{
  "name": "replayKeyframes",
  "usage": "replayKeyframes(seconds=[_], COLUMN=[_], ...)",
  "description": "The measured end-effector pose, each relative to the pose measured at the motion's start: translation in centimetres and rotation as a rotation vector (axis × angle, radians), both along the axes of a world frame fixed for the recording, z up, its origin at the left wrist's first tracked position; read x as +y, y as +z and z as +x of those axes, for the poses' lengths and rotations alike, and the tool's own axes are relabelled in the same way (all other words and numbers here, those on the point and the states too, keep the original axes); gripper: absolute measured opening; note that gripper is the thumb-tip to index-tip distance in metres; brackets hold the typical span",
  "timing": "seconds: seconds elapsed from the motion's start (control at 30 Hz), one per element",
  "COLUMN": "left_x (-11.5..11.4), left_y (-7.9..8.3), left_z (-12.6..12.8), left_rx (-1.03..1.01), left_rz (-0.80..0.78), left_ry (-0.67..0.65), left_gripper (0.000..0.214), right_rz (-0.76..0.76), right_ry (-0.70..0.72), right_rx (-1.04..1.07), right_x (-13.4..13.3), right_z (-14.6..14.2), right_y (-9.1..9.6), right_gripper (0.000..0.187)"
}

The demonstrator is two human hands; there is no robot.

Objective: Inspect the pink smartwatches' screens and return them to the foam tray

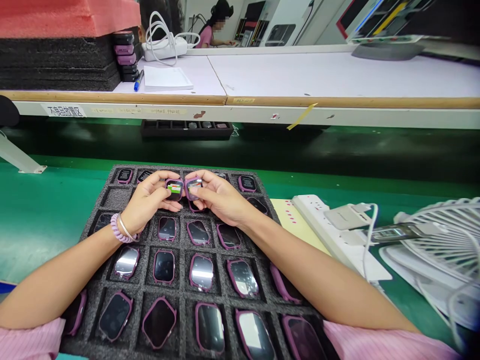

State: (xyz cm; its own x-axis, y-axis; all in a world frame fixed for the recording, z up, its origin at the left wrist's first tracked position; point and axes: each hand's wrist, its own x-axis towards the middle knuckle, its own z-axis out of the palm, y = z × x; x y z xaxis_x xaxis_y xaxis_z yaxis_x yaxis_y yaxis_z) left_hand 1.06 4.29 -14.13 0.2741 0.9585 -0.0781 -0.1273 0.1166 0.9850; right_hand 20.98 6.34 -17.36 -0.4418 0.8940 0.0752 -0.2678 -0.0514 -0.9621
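My left hand [150, 195] is closed around a purple-framed smartwatch body [174, 189], whose screen shows green, white and red. Right beside it, my right hand [215, 195] grips a second purple smartwatch body [194, 188], with the thumb over its face. The two watches are side by side, edges touching or nearly so. Both hands are above the far rows of a dark grey foam tray [180, 257]. Square pockets in the tray hold many purple watch bodies, such as one watch [164, 266] with a dark screen. Part of the far rows is hidden by my hands.
A white power strip [318, 225] with a charger and a white fan [442, 240] stand at right. Above the green bench runs a shelf [300, 75] bearing foam stacks [56, 65], a notepad [168, 78] and a pen [138, 81]. Another person [215, 27] sits beyond.
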Motion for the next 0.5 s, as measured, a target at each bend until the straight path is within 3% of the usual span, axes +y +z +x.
replayKeyframes(seconds=[0.5], left_x=[0.14], left_y=[-0.20], left_z=[-0.17], left_rx=[0.026], left_rz=[0.033], left_ry=[0.006], left_gripper=[0.032], right_rz=[-0.008], right_ry=[0.029], right_rx=[0.004], right_x=[-0.11], right_z=[0.14], right_y=[0.13], right_gripper=[0.042])
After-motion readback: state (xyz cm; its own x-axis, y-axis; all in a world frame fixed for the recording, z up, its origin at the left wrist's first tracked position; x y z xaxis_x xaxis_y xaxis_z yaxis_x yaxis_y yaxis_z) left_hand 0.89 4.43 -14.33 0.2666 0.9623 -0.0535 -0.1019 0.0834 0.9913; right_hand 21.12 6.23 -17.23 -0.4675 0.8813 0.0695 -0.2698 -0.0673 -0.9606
